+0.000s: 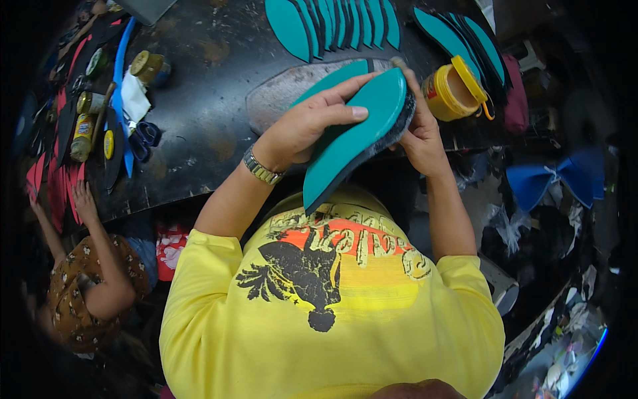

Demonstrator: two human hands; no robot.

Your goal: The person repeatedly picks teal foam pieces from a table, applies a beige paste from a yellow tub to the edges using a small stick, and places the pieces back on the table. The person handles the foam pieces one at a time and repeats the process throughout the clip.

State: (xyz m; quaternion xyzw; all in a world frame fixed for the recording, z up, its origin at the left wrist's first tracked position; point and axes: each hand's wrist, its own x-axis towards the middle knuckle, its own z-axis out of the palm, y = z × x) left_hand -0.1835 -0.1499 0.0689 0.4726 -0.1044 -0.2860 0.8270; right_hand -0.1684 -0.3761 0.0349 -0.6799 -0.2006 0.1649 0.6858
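Between my hands is a teal insole (362,123) with a dark, fuzzy edge, held tilted above the table's front edge. My left hand (319,120), with a metal watch on its wrist, grips it, thumb lying on the teal face. My right hand (420,126) closes round the dark edge at the right, forefinger stretched up beside the tip; part of its fingers is hidden behind the insole. Beneath, another teal piece (332,81) lies on a worn grey oval slab (269,100). An open yellow tub (446,93) of tan paste stands just right of my right hand.
Rows of teal insoles (289,30) lie at the back, with more (446,36) at the right. Leftward are jars (147,66), scissors (143,139), a blue strip (121,86) and red and black scraps. Another person (100,286) works at the left, hands on the scraps.
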